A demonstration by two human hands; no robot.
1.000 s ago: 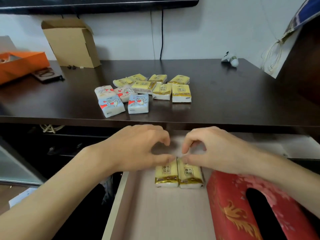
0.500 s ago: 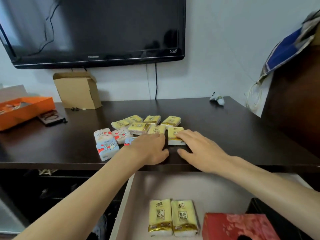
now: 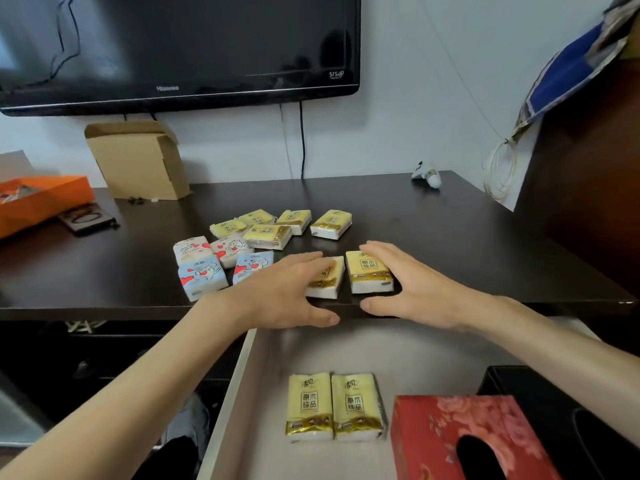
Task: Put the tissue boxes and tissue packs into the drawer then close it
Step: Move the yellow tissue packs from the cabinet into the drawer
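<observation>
The open drawer [image 3: 273, 355] sits below the dark desk's front edge. Inside it lie two yellow tissue packs [image 3: 334, 407] side by side, a red floral tissue box [image 3: 446, 431] and a black box [image 3: 540, 400] at the right. On the desk near the front edge, my left hand [image 3: 287, 289] covers one yellow pack [image 3: 327, 284] and my right hand [image 3: 412, 282] grips another yellow pack [image 3: 369, 275], thumbs at the desk edge. Behind them lie several more yellow packs [image 3: 273, 230] and blue-and-white cartoon packs [image 3: 204, 271].
A cardboard box [image 3: 138, 161], an orange box [image 3: 41, 199] and a black wallet [image 3: 86, 220] stand at the back left of the desk [image 3: 450, 237]. A small white item [image 3: 427, 174] lies back right. A TV [image 3: 173, 46] hangs above; a dark cabinet [image 3: 588, 188] rises at right.
Both hands left the two packs in the drawer, rose to the desk and closed over the two nearest yellow packs. The view tilted up, showing the TV.
</observation>
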